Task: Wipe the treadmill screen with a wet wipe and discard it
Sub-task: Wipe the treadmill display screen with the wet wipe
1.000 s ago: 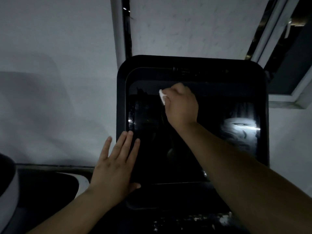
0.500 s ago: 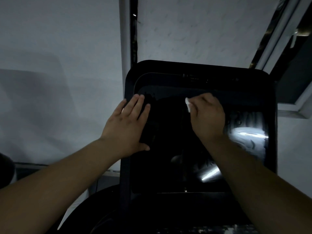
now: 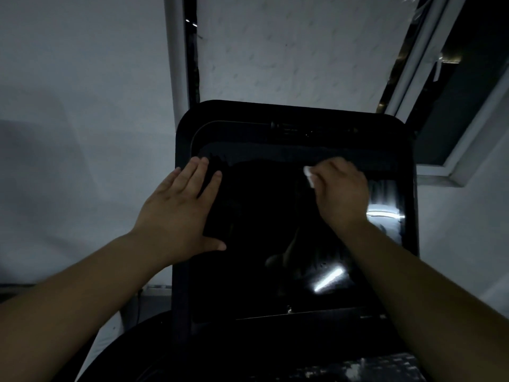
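Note:
The treadmill screen (image 3: 270,224) is a big black glossy panel in a dark rounded frame, filling the middle of the view. My right hand (image 3: 341,194) is closed on a white wet wipe (image 3: 309,175) and presses it against the upper right part of the glass; only a small corner of the wipe shows past my fingers. My left hand (image 3: 181,213) lies flat with fingers spread on the screen's upper left edge, holding nothing. Streaky smears catch the light at the screen's right side.
A pale wall (image 3: 68,133) stands behind the console, with a dark vertical gap (image 3: 192,64) in it. A window frame (image 3: 451,128) runs along the upper right. Dark treadmill console parts (image 3: 303,354) sit below the screen.
My right hand has slid the wipe to the right across the top of the glass. My left hand rose from the screen's lower left to its upper left edge.

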`<state>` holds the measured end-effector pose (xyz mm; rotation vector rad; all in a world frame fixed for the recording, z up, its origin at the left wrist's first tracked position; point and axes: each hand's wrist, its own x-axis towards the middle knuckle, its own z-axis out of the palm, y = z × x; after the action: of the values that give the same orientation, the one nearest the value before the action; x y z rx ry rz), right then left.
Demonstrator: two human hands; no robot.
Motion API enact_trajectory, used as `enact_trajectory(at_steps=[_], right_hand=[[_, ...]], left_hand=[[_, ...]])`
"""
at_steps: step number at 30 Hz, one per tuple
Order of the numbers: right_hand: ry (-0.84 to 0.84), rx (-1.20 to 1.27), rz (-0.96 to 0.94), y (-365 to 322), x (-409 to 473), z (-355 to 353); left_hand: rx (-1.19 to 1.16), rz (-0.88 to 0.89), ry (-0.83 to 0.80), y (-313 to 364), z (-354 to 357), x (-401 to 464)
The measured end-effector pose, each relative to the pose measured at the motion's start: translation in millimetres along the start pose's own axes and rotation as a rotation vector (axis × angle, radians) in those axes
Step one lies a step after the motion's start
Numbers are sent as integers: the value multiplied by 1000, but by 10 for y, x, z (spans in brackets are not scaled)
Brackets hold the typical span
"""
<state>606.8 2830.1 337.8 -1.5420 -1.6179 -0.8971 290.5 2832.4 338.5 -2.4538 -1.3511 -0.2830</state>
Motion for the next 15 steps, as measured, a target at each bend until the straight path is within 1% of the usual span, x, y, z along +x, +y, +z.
enact_trajectory(at_steps=[4,7,10,15], right_hand=[[-21,0,130,575,-73,-101],[2,19,183,630,-96,-131],[12,41,158,348,-50,-74],[0,144,-24,-577,77,174]], left_hand=[[11,2,-31,-26,-27,-8],[10,18,-38,-67,-40,-21],[14,27,-39,-85,-36,-57],[46,11,-36,-95,-2,-131]])
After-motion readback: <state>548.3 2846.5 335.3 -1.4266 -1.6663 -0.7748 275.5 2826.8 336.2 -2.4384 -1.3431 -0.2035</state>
